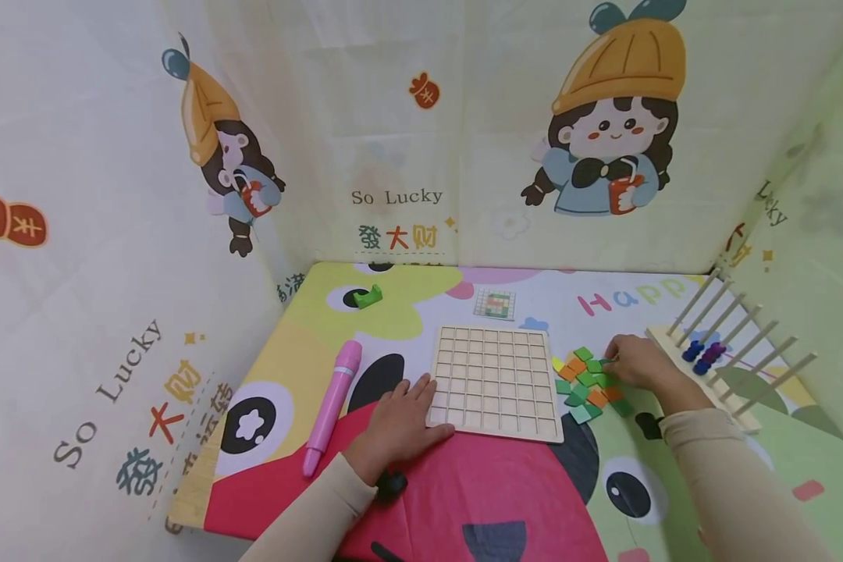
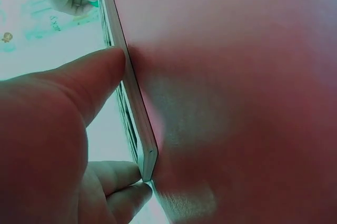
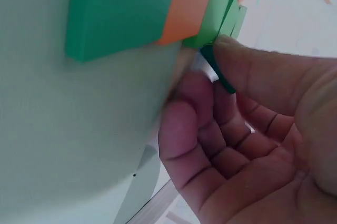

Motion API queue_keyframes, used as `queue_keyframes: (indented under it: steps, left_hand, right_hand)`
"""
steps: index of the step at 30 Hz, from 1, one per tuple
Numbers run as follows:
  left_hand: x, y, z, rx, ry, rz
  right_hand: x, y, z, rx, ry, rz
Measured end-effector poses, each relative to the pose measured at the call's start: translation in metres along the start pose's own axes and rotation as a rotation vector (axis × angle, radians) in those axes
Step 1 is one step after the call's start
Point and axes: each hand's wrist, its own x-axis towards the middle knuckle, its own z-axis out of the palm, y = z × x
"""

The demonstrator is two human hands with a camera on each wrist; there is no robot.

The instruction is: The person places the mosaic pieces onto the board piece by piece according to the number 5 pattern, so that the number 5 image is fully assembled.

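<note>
A wooden grid board (image 1: 495, 382) with bare square cells lies mid-table. My left hand (image 1: 399, 421) rests at its lower left corner; in the left wrist view the thumb of that hand (image 2: 58, 129) touches the board's edge (image 2: 138, 103) and the fingertips meet its corner. Right of the board lies a pile of green, orange and yellow square tiles (image 1: 585, 381). At the pile's right side my right hand (image 1: 639, 363) has curled fingers; the right wrist view shows this hand (image 3: 253, 134) pinching a dark green tile (image 3: 217, 69) beside other green tiles (image 3: 124, 13).
A pink pen-like stick (image 1: 333, 406) lies left of the board. Behind the board is a small patterned card (image 1: 495, 304), and a green curved piece (image 1: 368, 297) sits at the back left. A wooden peg rack (image 1: 738, 414) with blue and purple beads stands at the right.
</note>
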Motion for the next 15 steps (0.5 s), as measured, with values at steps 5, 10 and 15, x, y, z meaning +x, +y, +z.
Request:
queue_keyframes:
  steps: [5,10,15]
  left_hand:
    - [0.0,0.001,0.0,0.002,-0.005,0.0]
    - [0.0,0.001,0.0,0.001,-0.007,-0.002]
    - [0.001,0.002,-0.001,-0.003,-0.017,-0.009]
  right_hand:
    - [0.0,-0.006,-0.002,0.04,0.06,-0.064]
    - [0.004,-0.028,-0.009,0.103,0.106,-0.085]
    - [0.013,-0.055,-0.011,0.179,0.116,-0.159]
